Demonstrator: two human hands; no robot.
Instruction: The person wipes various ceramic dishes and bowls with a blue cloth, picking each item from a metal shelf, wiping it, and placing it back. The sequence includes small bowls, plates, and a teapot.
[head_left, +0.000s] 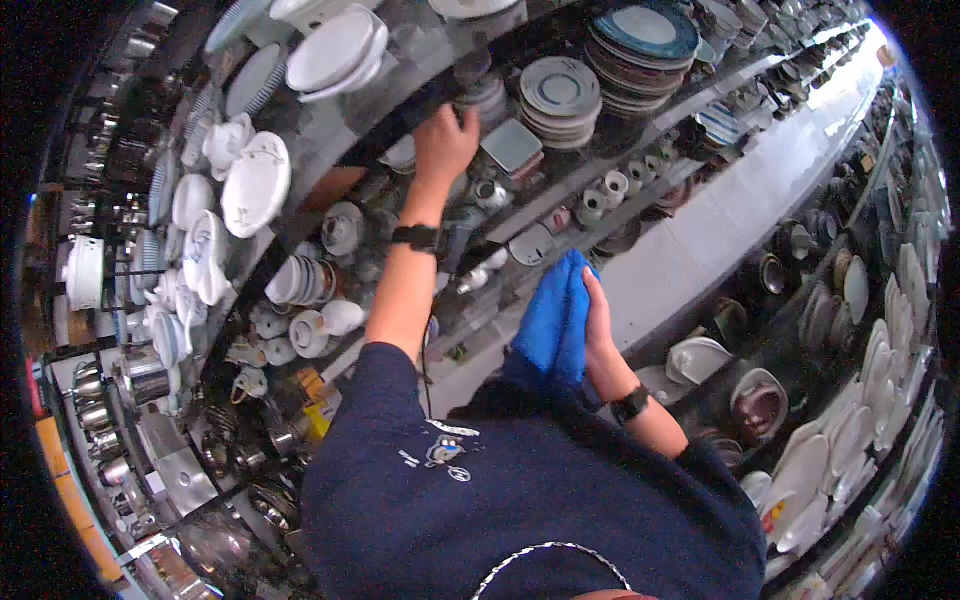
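My left hand (448, 142) reaches over the shelf at upper centre, thumb and fingers apart, beside a dim stack of dishes (484, 97). Whether it touches them I cannot tell, and no object shows in it. Just right of it are square pale dishes (511, 146) in a small stack and a taller stack of round plates (561, 90). My right hand (598, 315) is in front of my chest, holding a folded blue cloth (553, 319) that hangs down over my shirt.
Small cups (615, 187) line the shelf edge. White oval dishes (256, 184) crowd the left shelf, with metal pots (142, 375) below. Across the pale aisle floor (697, 247), more white plates (806, 457) stand on the right shelves. Plates with blue rims (645, 34) are piled at the top.
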